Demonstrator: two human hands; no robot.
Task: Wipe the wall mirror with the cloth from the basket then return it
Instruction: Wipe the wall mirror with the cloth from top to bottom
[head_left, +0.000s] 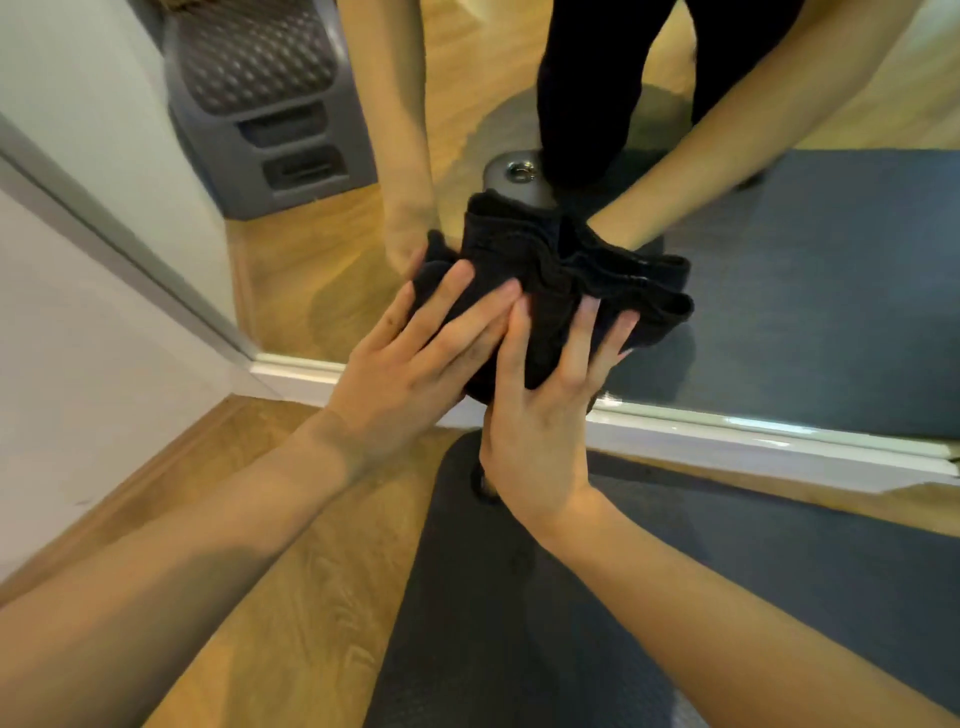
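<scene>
**Two hands press a black cloth low on the mirror**

Against the lower part of the wall mirror (519, 104), just above its white bottom frame (727, 431), a black cloth (597, 275) is bunched into thick folds. Both hands lie on the cloth and push it to the glass.

The left hand (410, 364) comes from the lower left side. Its fingers (447, 291) are straight and spread flat over the left part of the cloth; they press it and do not curl around it. The right hand (540, 431) is just beside the left hand, and the two touch at the fingers. Its fingers (582, 332) are also nearly straight and spread over the middle of the cloth, with the tips lying on the folds. Whether the thumb of either hand pinches the cloth from below, I cannot tell.

The right edge of the cloth sticks out past the right hand and is free.

The mirror reflects both forearms, the cloth, dark trousers and a grey plastic step stool (270, 109) with a dotted top, to the upper left of the cloth. Below the mirror the floor is light wood (291, 597), and a dark blue-grey mat (519, 623) lies on it under the right arm, reaching up to the frame. A white wall (78, 364) stands to the left of the mirror.
</scene>
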